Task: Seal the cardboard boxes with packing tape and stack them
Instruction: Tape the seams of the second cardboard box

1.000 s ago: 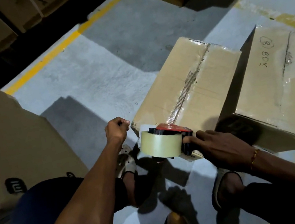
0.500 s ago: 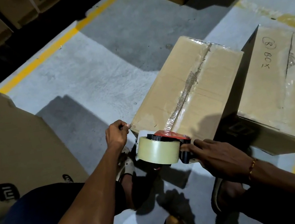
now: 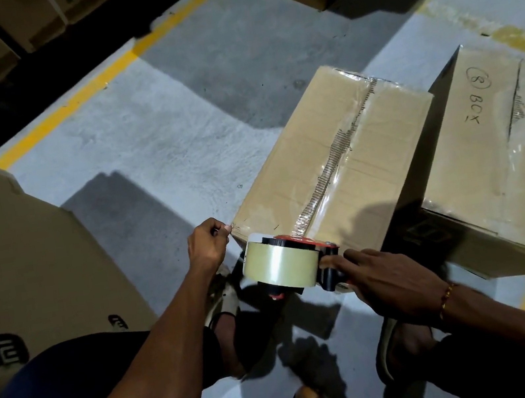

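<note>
Item 1. Cardboard box (image 3: 335, 165): lies on the concrete floor (image 3: 148, 148), seam up, clear packing tape already down its centre seam as far as the near edge. Placed directly ahead of the crouching person, likely so the seam runs toward them for one long pull.

Item 2. Tape dispenser (image 3: 294, 264): red and black frame with a pale tape roll, sitting at the box's near edge where the seam tape ends, in position to carry the strip over the corner and cut it.

Item 3. Right hand (image 3: 389, 278): fingers curled round the dispenser's black handle, forefinger stretched along it toward the roll.

Item 4. Left hand (image 3: 208, 244): closed, thumb and forefinger pinching at the near left corner of the box. Whether it holds a tape end or only steadies the corner is too small to tell.

Item 5. Marked box (image 3: 504, 155): just right of the first, sealed, handwritten "8 BOX". Not yet stacked.

Item 6. Large carton (image 3: 20, 256): at far left, with a dark logo on its side.

Change: against the earlier frames both hands and the dispenser hold nearly the same places at the box edge. The dispenser sits slightly lower and nearer the corner.
</note>
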Available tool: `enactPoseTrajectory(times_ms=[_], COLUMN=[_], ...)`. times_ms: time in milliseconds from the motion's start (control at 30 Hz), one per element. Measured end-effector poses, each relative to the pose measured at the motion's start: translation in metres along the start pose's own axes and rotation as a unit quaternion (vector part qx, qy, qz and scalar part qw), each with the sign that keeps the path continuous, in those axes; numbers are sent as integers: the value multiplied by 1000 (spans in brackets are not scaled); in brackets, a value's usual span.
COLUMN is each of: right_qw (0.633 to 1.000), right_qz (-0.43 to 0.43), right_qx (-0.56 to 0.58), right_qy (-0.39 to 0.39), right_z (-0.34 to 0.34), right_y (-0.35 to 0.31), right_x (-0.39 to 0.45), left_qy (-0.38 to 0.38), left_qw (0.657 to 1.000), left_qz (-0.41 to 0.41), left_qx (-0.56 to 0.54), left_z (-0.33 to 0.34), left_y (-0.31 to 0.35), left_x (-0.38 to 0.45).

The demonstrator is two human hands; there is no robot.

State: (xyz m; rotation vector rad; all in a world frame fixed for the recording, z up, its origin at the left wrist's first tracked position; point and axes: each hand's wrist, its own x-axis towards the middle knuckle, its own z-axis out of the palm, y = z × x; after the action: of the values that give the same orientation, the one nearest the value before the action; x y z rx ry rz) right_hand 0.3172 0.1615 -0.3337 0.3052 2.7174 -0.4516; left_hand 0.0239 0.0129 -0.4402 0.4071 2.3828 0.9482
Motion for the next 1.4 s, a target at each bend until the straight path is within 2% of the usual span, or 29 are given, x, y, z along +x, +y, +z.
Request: enactPoseTrajectory(times_ms=[133,333,600,767,833,900,967,1067,1200,1333,1400], right_qw=[1000,1000,1000,998,998,997,997,997,998,997,997], right_qz=[5,1,4,9,14,16,14,13,24,32,36], right_qx=[1,7,29,48,48,55,60,63,31,12,11], right_qy=[-2,0,-2,-27,-36,-45,-47,-46,-56,-64,-66], right_z=[1,4,1,-4,-5,-7,-6,-10,-13,-12,-14], right_y=[2,5,4,6,8,10,13,13,7,1,-2], right_x=[2,7,9,12,15,17,18,16,15,15,16], left_qy=[-3,7,-14,-58,-35,3,8,-27,9,24,35], left_qw=[1000,999,988,970,968,953,940,951,965,976,970], left_qz=[-9,-34,-137,-209,-205,-195,-170,-116,-86,-85,-105], left_qx=[-29,-11,-75,-111,-140,-233,-295,-284,-246,-199,-218], left_z=[2,6,16,15,18,21,24,28,36,42,42], left_y=[0,2,0,-8,-16,-13,-8,-3,-1,2,0], left_x=[-1,3,15,18,13,2,-7,-16,-19,-17,-13])
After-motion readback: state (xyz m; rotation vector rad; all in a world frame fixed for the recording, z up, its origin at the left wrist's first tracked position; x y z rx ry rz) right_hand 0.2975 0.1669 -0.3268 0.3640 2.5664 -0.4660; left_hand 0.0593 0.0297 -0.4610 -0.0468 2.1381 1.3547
